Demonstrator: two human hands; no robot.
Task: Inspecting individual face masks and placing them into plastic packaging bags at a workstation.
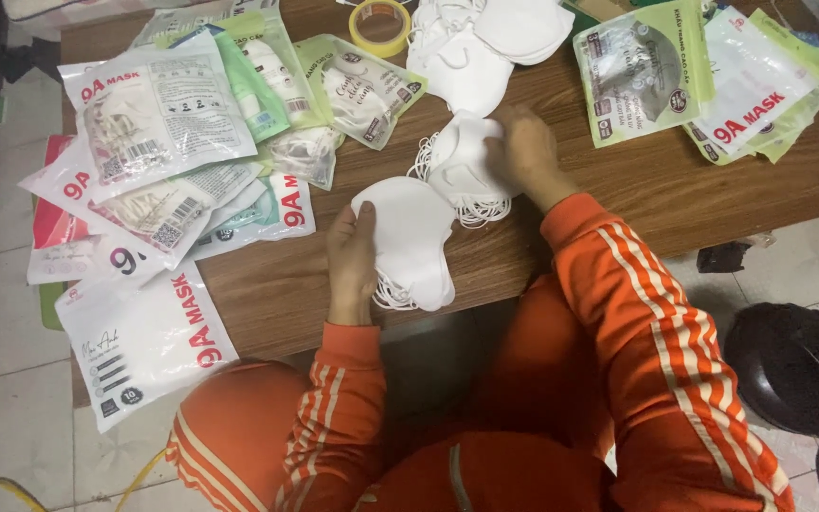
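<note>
Two mask stacks [409, 242] (seemingly) at table edge [485, 299]

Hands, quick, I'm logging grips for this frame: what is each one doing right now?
Left hand: closed on a stack of white masks.
Right hand: closed on a second bunch of white masks lying on the wooden table.

We saw white face masks [414, 237], a brown wood-grain table [675, 185], orange sleeves with white stripes [637, 284], white mask packets with red lettering [149, 109], green-edged packets [642, 71], a yellow tape roll [380, 26], a black round object [793, 365], pale floor tiles [11, 427].
</note>
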